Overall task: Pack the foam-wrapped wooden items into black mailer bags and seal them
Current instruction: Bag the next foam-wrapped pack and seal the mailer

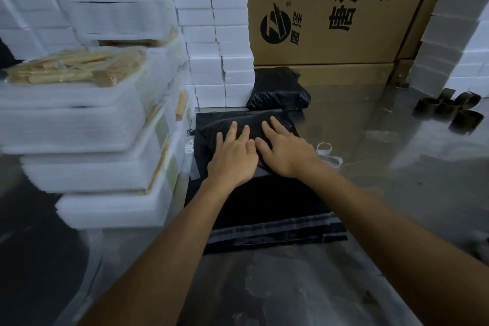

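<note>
While pressing flat on the bag, with only 1 view (head) to go by:

Left hand (232,159): fingers spread and straight, palm down on the filled black mailer bag (246,127); no pinch, no curl.

Right hand (284,151): same posture, fingers splayed, touching the left hand at the thumb side, pressing the same bag.

Task item: foam-wrapped piece presumably inside the bulging bag under both palms; not visible through the plastic.

Bag position: on a stack of flat mailer bags (264,219) on the metal table (370,193), just beside the stack of foam-wrapped items (87,119) to the left.

Finished parcel (277,90): 1 sealed black package farther back, against the cardboard box (330,13).

Likely step: smoothing down the flap, judging by the flat palms.

Risk 1, poor seal: trapped air or a crease under the flap, leaving the adhesive only partly bonded.

Risk 2, wrong bond: flap glue catching the empty bag beneath, since the parcel lies directly on the pile.

Risk 3, sliding: slick plastic on slick plastic, so a forward push likely to shift the parcel or skew the pile.

Risk 4, leaning stack: foam pile at the left overhanging unevenly; a knock from the left forearm enough to topple it.

Loose strip (329,152): white peel-off liner beside the right wrist, apt to stick to the next bag.
</note>
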Tool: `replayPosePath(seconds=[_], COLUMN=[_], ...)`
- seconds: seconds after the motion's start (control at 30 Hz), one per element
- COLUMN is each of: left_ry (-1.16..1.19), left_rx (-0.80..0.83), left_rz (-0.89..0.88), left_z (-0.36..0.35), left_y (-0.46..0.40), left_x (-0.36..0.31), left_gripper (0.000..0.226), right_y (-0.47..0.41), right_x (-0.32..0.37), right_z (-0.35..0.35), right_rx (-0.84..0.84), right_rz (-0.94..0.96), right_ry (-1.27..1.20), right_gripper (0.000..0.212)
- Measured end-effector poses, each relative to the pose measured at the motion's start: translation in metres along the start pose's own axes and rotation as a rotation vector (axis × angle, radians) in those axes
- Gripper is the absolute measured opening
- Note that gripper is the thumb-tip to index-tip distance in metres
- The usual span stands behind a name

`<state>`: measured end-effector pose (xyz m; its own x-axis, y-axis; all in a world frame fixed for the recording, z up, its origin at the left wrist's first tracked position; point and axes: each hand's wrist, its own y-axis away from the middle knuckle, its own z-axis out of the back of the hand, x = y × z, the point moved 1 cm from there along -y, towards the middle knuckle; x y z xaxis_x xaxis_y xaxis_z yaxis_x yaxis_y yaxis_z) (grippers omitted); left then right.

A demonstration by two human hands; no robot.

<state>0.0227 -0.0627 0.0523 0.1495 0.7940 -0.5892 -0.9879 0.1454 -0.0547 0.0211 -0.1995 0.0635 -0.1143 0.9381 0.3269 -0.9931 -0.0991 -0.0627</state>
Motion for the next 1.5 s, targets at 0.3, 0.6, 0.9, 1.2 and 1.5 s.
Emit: replayPosePath(seconds=[0.3,0.6,0.9,1.2,1.5], left_ry=[0.526,0.775,0.931,0.856,0.686], left_rx=[-0.052,-0.055,-0.031,-0.040,-0.047], left_rz=[0.155,0.244,0.184,0.114,0.152], left_z=[-0.004,-0.009,-0.010,-0.010,-0.015], left_y=[0.001,0.008,0.014,0.031,0.041], left_x=[0.013,0.019,0.024,0.026,0.035], left_gripper=[0.059,0.090,0.109,0.128,0.140], right_y=[-0.009,0.009,0.034,0.056,0.073], right_x=[-0.027,-0.036,-0.038,-0.042,-0.046], right_z=[0.000,-0.016,-0.035,-0.044,-0.049], right_rx=[0.065,-0.008,-0.106,-0.096,-0.171], right_rz=[-0.193,-0.235,-0.217,-0.091,-0.030], right_ry=[-0.794,-0.923,-0.990,-0.909,-0.797], right_gripper=[0.098,0.117,0.123,0.143,0.105])
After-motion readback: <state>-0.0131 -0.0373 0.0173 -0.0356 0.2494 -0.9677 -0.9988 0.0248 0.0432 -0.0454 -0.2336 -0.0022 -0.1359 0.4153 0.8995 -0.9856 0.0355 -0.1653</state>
